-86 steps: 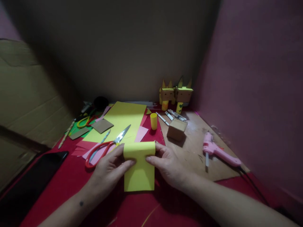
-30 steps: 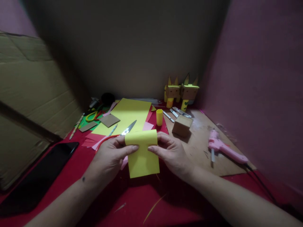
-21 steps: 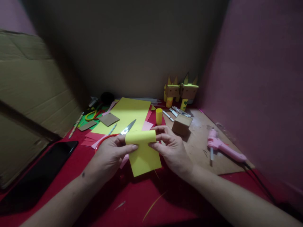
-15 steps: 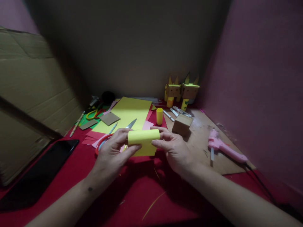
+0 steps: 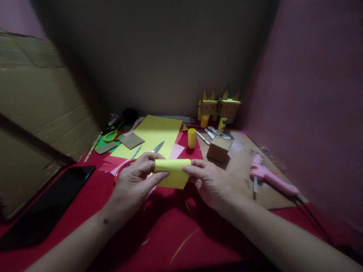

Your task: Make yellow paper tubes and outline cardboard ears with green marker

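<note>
A desk (image 5: 159, 241) covered in red stretches under and around a small box (image 5: 219, 148). Far to the left of the box stands a big cardboard panel (image 5: 34, 105); whether it is the side of a carton cannot be told. A brown cardboard sheet (image 5: 241, 177) lies directly beneath the box, and a large yellow sheet (image 5: 159, 130) lies to its left. A black phone (image 5: 53, 204) rests well to the left of the box and nearer the viewer. Two animal figures (image 5: 228, 109) stand beyond the box, while a pink glue gun (image 5: 268, 177) lies to its right.

The left hand (image 5: 132, 183) and the right hand (image 5: 212, 185) are nearer the viewer than the box. Each grip pinches one end of a small yellow paper (image 5: 174, 175), thumbs on its near face; the paper bends over along its top edge. It is held left of the box and nearer the viewer. Scissors (image 5: 158, 147), partly covered by the left hand, also lie left of the box.

The box is closed on the faces in view, so its contents are hidden. A yellow tube (image 5: 192, 139) stands upright just left of the box, its inside too dim to make out. Several markers (image 5: 209, 133) lie just behind the box.
</note>
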Demonstrator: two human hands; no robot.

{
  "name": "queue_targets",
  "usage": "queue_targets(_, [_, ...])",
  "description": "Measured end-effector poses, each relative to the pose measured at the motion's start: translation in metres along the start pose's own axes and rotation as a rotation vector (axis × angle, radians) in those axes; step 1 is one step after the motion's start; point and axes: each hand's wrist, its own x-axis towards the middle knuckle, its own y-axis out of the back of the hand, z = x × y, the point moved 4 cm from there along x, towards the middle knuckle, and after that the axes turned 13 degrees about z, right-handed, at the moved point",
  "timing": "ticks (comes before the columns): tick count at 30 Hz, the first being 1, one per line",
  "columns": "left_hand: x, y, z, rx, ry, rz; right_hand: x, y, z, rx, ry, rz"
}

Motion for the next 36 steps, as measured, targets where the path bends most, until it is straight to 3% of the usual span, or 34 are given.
queue_targets(3, [0.004, 0.000, -0.009, -0.097, 0.197, -0.057, -0.003, 0.000, -0.007, -0.085, 0.114, -0.011])
queue_targets(6, [0.005, -0.003, -0.016, -0.166, 0.351, -0.115, -0.007, -0.001, -0.017, -0.294, 0.338, -0.044])
queue_targets(9, [0.004, -0.007, -0.017, -0.191, 0.411, -0.128, -0.007, -0.001, -0.017, -0.297, 0.346, -0.036])
queue_targets(12, [0.001, -0.005, -0.014, -0.164, 0.373, -0.074, -0.003, 0.001, -0.007, -0.176, 0.199, -0.008])
queue_targets(16, [0.000, -0.001, -0.006, -0.101, 0.222, 0.032, 0.007, 0.005, 0.001, -0.061, 0.070, 0.044])
queue_targets(19, [0.000, -0.004, -0.003, -0.077, 0.153, 0.010, 0.010, 0.006, 0.002, -0.011, 0.019, 0.064])
queue_targets(23, [0.000, -0.005, -0.007, -0.016, 0.164, -0.034, 0.008, 0.004, 0.000, 0.012, -0.032, 0.050])
queue_targets(28, [0.002, -0.002, -0.011, 0.012, 0.136, 0.011, 0.006, 0.004, 0.000, 0.040, -0.050, 0.044])
queue_targets(36, [0.001, -0.004, -0.001, 0.050, 0.095, -0.069, 0.005, 0.004, 0.003, 0.045, -0.076, 0.048])
